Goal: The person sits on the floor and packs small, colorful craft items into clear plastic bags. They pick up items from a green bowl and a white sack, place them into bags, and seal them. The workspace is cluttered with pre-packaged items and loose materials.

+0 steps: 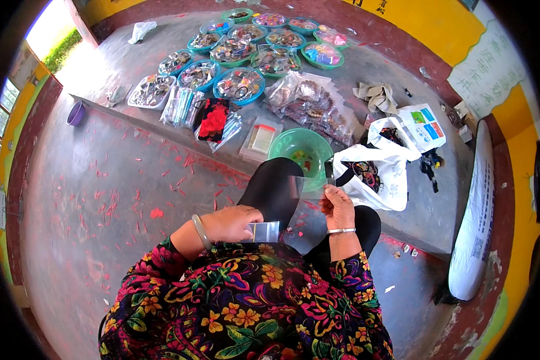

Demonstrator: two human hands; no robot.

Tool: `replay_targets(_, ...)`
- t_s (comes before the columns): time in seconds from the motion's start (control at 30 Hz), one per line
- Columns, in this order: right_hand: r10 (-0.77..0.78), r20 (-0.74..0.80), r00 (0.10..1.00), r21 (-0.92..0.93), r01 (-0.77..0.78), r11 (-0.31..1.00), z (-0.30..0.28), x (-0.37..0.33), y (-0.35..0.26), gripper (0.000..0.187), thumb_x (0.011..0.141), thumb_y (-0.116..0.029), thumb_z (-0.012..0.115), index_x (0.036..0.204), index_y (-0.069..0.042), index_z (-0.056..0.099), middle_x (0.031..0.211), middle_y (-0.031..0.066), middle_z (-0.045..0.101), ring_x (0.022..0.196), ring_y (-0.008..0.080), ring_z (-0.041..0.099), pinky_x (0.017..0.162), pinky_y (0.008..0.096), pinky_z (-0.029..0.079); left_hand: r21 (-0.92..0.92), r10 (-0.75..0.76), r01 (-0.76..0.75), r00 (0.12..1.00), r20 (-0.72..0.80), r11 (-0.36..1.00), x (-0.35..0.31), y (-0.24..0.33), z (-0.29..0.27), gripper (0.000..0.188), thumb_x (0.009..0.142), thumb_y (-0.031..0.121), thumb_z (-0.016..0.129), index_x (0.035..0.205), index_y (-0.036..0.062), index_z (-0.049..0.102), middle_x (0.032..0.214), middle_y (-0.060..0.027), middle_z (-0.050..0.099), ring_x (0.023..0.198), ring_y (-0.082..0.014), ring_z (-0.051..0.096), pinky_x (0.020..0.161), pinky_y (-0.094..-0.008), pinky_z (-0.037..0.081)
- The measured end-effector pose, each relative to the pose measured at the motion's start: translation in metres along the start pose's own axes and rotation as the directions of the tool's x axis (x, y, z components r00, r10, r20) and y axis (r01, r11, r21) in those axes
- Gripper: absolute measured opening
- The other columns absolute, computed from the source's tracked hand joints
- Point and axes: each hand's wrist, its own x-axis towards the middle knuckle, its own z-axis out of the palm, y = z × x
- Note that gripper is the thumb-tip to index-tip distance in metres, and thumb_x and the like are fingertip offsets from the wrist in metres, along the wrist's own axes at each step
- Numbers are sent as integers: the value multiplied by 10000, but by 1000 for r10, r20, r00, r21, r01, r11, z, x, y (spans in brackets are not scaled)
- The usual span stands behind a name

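On my lap, my left hand (233,223), a pale bangle at its wrist, curls its fingers over the edge of a small stack of clear plastic bags (265,232). My right hand (338,207), with a silver bangle, is raised above my right knee and pinched closed on a clear plastic bag (306,187). The bag is see-through, so its outline is faint. A small dark strip stands up by the right fingertips; I cannot tell whether it is in the bag. Just beyond my knees sits a green plastic basin (300,150) with a few small colourful pieces at its bottom.
White plastic bags (375,189) with dark bands inside stand right of the basin. Packed clear bags (312,105) lie behind it. Several basins of packaged goods (240,84) fill the raised floor ahead. A purple bucket (76,113) stands left; a long white roll (474,222) leans right.
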Motion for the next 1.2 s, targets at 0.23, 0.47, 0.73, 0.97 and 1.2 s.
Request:
replay_targets(0.23,190,133,973,56,-199,978,8,-4,-3,75,826,-102,572,877,-47,570,681,58,612,535,145,581,435,222,395,153,153,-105,923,-354,983,16,-2,-10,385,724,221,670,1022,18,537,956,-135,561,886,-310,545,803,-366,442)
replay_targets(0.47,49,292,955,55,-68,996,33,-28,4,38,844,-120,570,840,-90,547,881,95,646,708,185,650,519,223,453,-479,-168,-134,827,-536,867,49,21,10,292,845,204,584,1059,7,564,911,-63,611,770,-119,577,570,-234,473)
replay_targets(0.73,43,484,874,-193,59,979,37,-35,0,123,828,-111,587,932,-51,561,909,78,641,834,163,619,679,241,460,-833,-390,-72,859,-331,548,53,34,-15,221,877,165,525,961,-25,601,887,-65,625,780,-102,580,528,-210,463)
replay_targets(0.97,-87,511,855,-273,258,927,25,-33,-30,139,801,-61,611,920,7,633,865,58,632,808,123,575,740,249,445,-813,-328,112,939,-102,571,67,51,-24,197,869,147,542,932,-29,602,863,-72,624,761,-122,596,627,-265,525)
replay_targets(1.2,-87,455,886,-358,272,893,-9,-15,-25,118,790,-60,613,875,7,660,781,49,639,699,111,569,641,232,441,-838,-296,-51,922,-248,544,106,45,19,153,869,106,540,950,-21,571,848,-50,601,772,-102,584,694,-247,509)
